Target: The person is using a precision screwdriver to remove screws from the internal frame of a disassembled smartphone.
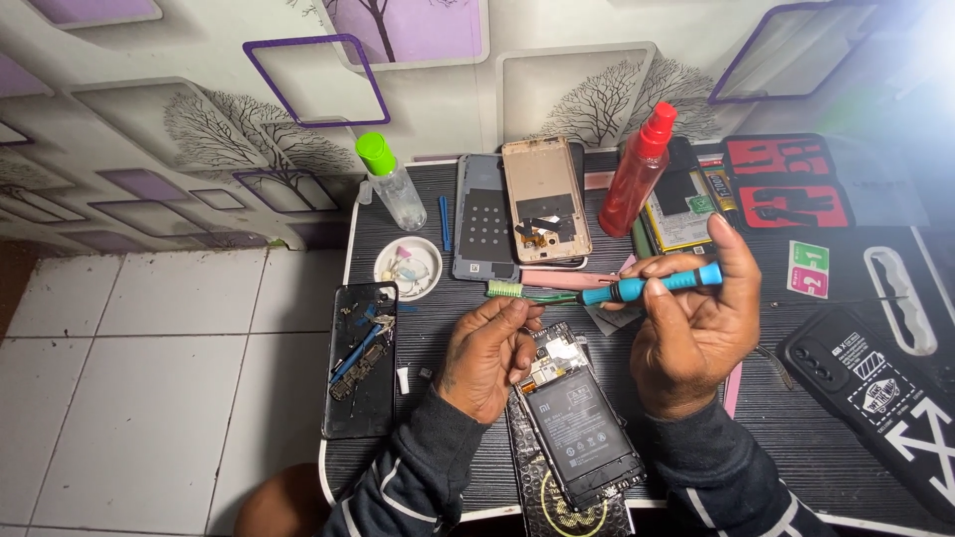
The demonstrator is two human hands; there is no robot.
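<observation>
A single head-worn camera looks steeply down and forward over the person's own forearms onto a dark ribbed desk [796,438], close enough that the sleeves fill the bottom edge. It faces a patterned wall [199,129] that runs across the top of the picture, with white floor tiles [149,378] showing at the left of the desk. The wide lens bends the desk's edges, and a bright glare sits at the upper right corner.

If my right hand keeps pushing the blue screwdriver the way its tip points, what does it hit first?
The right hand holds the blue screwdriver with its tip pointing left. First in that line looks to be the green-bristled brush, though depth is unclear and the tip may pass above it.
</observation>
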